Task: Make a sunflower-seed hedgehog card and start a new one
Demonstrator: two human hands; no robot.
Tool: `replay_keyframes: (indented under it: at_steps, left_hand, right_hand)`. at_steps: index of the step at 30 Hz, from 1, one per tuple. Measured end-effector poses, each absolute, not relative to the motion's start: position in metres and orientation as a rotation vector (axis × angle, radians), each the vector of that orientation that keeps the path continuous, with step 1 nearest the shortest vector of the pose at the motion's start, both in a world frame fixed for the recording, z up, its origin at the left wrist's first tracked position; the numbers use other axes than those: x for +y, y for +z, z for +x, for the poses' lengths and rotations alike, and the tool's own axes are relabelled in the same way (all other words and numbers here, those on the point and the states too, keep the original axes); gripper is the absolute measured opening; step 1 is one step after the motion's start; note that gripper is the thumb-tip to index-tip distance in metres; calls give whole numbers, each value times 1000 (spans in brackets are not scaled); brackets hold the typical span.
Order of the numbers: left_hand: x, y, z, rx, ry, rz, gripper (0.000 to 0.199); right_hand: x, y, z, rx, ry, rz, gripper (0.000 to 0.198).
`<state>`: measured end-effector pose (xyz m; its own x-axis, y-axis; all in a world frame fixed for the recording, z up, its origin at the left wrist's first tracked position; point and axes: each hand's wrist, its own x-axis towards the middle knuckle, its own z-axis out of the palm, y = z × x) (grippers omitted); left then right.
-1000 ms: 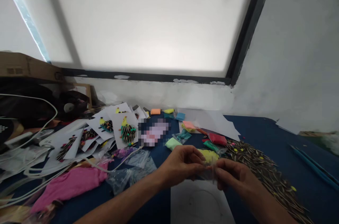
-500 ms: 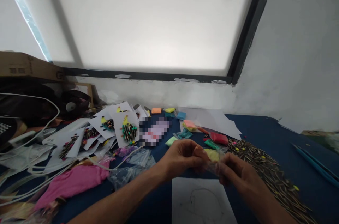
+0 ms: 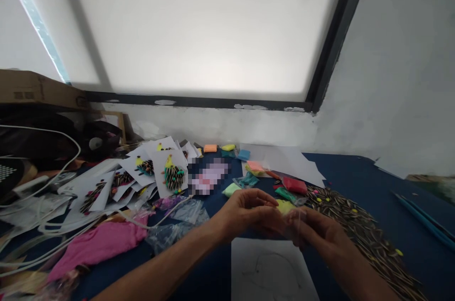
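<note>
My left hand [image 3: 250, 213] and my right hand [image 3: 309, 227] meet above the front of the table, both with fingers closed. Between them is a small clear plastic bag [image 3: 292, 226], pinched by the right fingers. A bit of orange clay shows at the left fingertips, mostly covered by them. A pale yellow lump [image 3: 284, 206] shows just behind the hands; whether it is in the bag or on the table I cannot tell. Below lies a white sheet [image 3: 270, 272] with a curved pencil outline.
Sunflower seeds [image 3: 355, 230] are spread at the right, by a blue pen-like object [image 3: 423, 215]. Behind the hands lie a red packet [image 3: 294, 185] and other coloured clay packets. Finished seed pictures [image 3: 174, 173], pink clay [image 3: 103, 244] and white cables [image 3: 53, 230] crowd the left.
My fingers have shifted over the bag, and the orange clay seen at the left fingertips is now mostly hidden. The things on the table stay where they were.
</note>
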<state>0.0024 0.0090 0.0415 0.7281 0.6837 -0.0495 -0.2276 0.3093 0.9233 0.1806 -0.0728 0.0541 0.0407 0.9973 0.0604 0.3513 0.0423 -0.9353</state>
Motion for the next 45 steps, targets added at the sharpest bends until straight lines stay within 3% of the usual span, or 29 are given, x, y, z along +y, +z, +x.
replay_keyframes:
  at_steps: [9,20,27,38,45]
  left_hand:
    - [6,50,2,594,588,1077,49]
    - [-1,53,7,646,758,1112,58]
    - [4,51,4,660,534,1202,71]
    - [5,42,6,642,722,1256,45]
    - [5,40,8,644,756,1173,49]
  right_hand:
    - [-75,50,183,-1444,918,-1448,52]
    - [-82,46,182,-1456,649,-1469,31]
    - [-81,40,189,-1499,552,-1481,31]
    - [-79,40,182,-1506,624,-1491,36]
    - [-78,43,177,-1507,685,-1475,37]
